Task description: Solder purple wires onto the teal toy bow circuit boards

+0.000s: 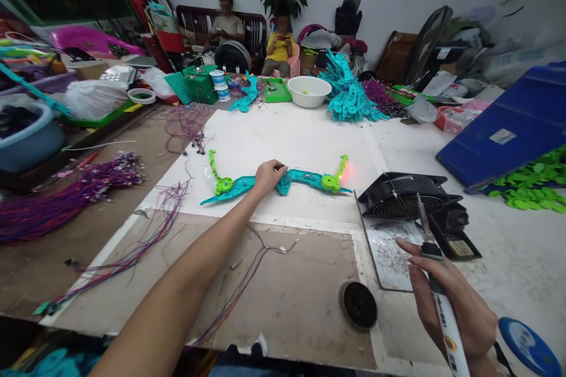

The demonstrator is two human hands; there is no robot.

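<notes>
A teal plastic bow-shaped piece [305, 177] with lime-green end arms lies across the white sheet, and a red light glows at its right tip. My left hand [267, 177] reaches to its middle with fingers pinched. A small dark bit shows at those fingertips, too small to name. In my right hand [455, 294] is a soldering iron [442, 300], gripped like a pen with its tip pointing up and away. Just beyond the iron stands a black fan [404, 197], with a small black tray holding a sponge [460, 247] beside it.
A round black tin [359, 305] sits near the front. Red and blue wires [154, 235] spread at left beside a thick wire bundle [88, 194]. Behind are a white bowl [309, 93] and stacked teal parts [354, 94]. A blue bin [508, 123] tilts over green pieces. Two people sit behind.
</notes>
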